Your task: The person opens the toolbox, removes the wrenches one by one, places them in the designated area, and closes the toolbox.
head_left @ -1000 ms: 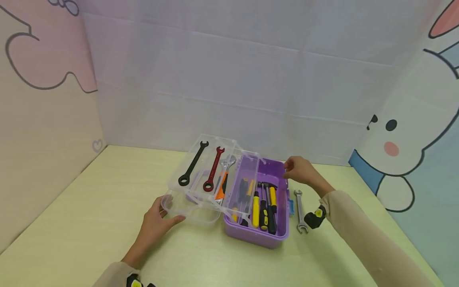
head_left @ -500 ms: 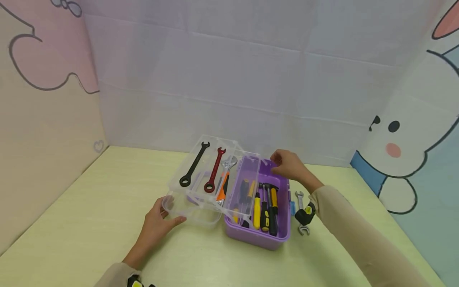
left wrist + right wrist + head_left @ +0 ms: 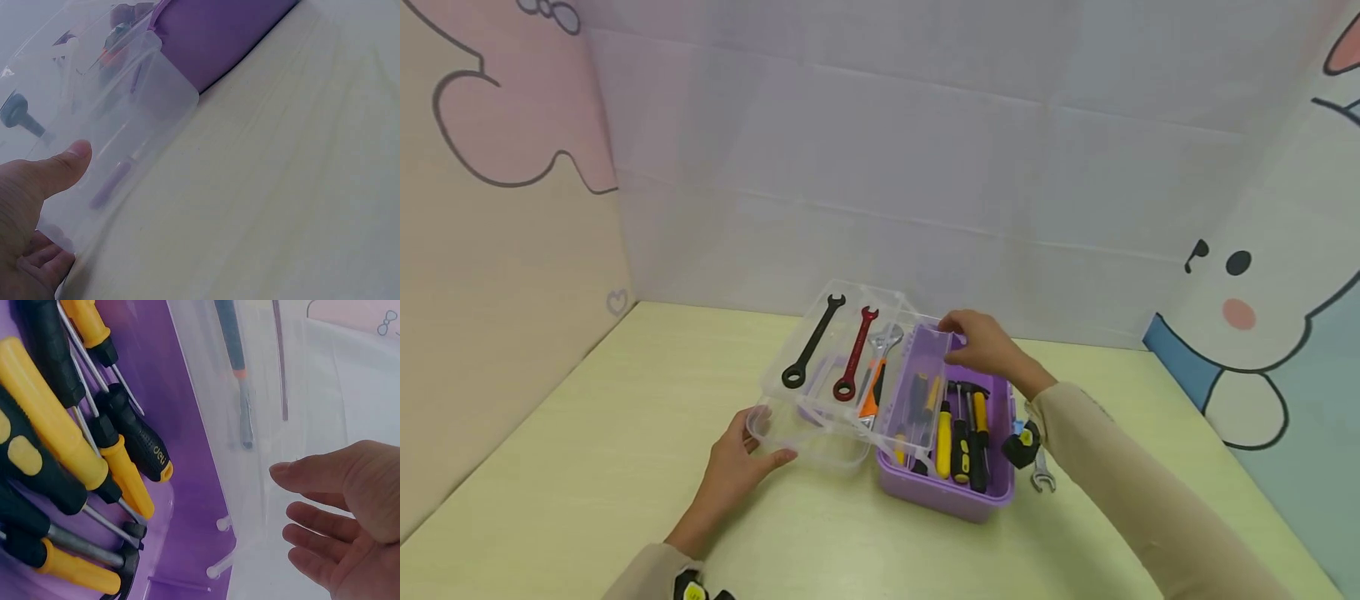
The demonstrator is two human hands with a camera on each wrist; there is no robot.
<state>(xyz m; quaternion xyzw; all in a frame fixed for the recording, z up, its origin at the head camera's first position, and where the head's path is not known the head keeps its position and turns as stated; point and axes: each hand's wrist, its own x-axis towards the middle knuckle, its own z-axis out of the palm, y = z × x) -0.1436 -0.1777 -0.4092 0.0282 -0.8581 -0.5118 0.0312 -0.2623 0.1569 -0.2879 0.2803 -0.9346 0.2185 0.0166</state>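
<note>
A purple toolbox (image 3: 936,497) stands unfolded, its clear lid (image 3: 831,457) tipped out to the left. My left hand (image 3: 733,467) grips the lid's left end, thumb on the near side and fingers round the edge. Clear trays spread over the lid and box; one carries a black ratchet wrench (image 3: 812,343) and a red ratchet wrench (image 3: 855,357). An adjustable wrench (image 3: 887,336) lies right of them. My right hand (image 3: 988,346) hovers at the far right corner of the tray over the box. In the right wrist view its thumb and fingers are apart, nothing between them.
Inside the box lie several screwdrivers (image 3: 53,412) with yellow and black handles and a hammer (image 3: 973,388). A silver double-ended wrench (image 3: 1042,477) lies on the table right of the box, partly behind my right wrist. A fabric backdrop (image 3: 850,167) rises behind the table.
My right hand has moved left from the box's far right rim to the clear tray's corner. My right wrist now covers part of the silver wrench. The left hand keeps its hold.
</note>
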